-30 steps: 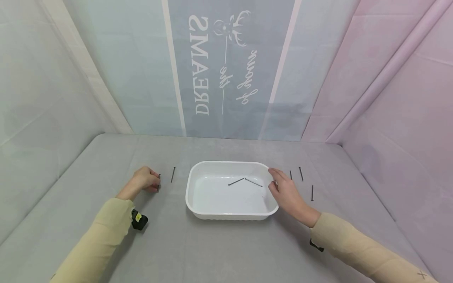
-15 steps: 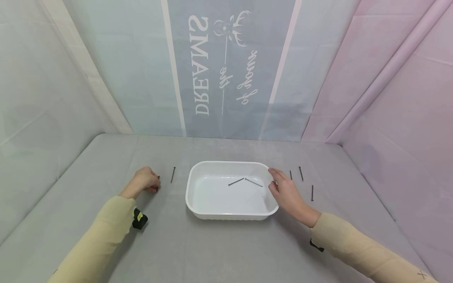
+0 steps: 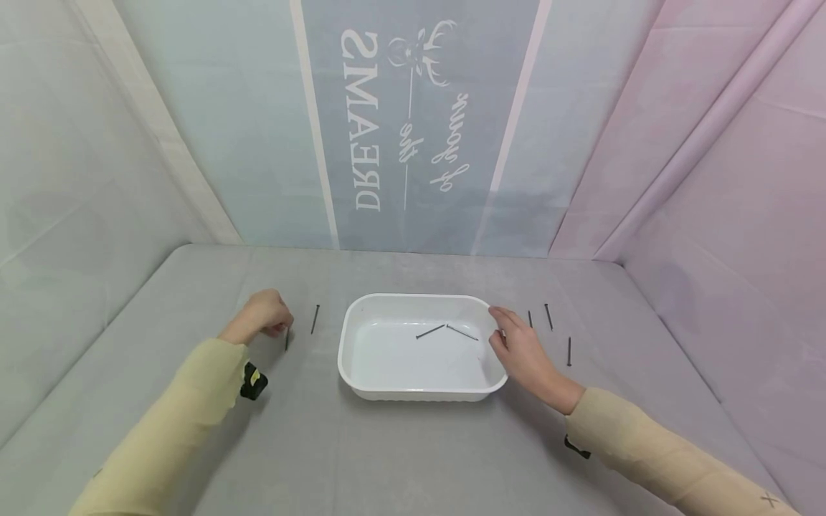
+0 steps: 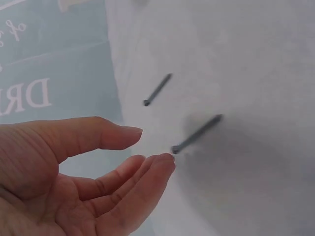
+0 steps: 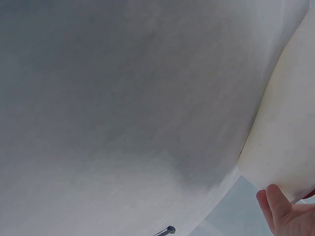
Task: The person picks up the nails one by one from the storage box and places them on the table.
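Note:
My left hand (image 3: 266, 313) hovers at a dark nail (image 3: 287, 339) on the left of the table. In the left wrist view, the thumb and fingers stand apart, and the nail (image 4: 198, 133) lies just beyond the fingertips. A second nail (image 3: 315, 319) lies slightly to its right. At the right end of a white rectangular dish (image 3: 413, 393), my right hand (image 3: 525, 358) holds the rim. The right wrist view has its fingers (image 5: 278, 201) against the outer wall of the dish (image 5: 290, 128); the thumb is mostly hidden there. Two nails (image 3: 430, 332) lie inside the dish.
Right of the dish, three nails lie on the grey table (image 3: 413, 459); one nail (image 3: 569, 351) is nearest the front, another (image 3: 548, 317) farther back, and a third (image 3: 530, 319) beside the right hand. Fabric walls (image 3: 413, 143) enclose the back and sides.
My left hand has shifted slightly up and away, its fingers uncovering more of the nail beside it. The right hand and the dish have stayed still.

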A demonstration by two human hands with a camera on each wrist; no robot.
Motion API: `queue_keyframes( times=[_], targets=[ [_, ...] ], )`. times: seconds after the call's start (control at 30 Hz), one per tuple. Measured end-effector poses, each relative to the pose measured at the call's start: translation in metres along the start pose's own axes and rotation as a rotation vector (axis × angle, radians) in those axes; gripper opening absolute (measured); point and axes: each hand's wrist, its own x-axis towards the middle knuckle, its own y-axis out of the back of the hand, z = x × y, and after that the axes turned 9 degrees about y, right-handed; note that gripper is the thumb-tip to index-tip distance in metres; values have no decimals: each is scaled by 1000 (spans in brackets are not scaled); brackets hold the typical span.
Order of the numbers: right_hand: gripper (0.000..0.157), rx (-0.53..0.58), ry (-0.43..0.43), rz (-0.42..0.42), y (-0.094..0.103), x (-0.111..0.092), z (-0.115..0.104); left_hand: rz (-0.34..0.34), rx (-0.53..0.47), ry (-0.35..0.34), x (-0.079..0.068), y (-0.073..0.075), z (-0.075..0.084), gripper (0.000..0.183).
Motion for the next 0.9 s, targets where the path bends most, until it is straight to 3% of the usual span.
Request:
queue_keyframes(
  times=[0.13,0.47,0.67,0.9],
  targets=[
    [42,1,4,4,0,0,0,9,49,-29,-5,7,12,9],
    [42,5,17,9,-1,0,1,50,135,-121,-18,14,40,28],
    [42,-2,27,18,-2,-2,2,89,196,-158,-25,14,55,9],
    [42,0,19,12,-3,-3,2,125,263,-197,-31,11,68,7]
  ],
)
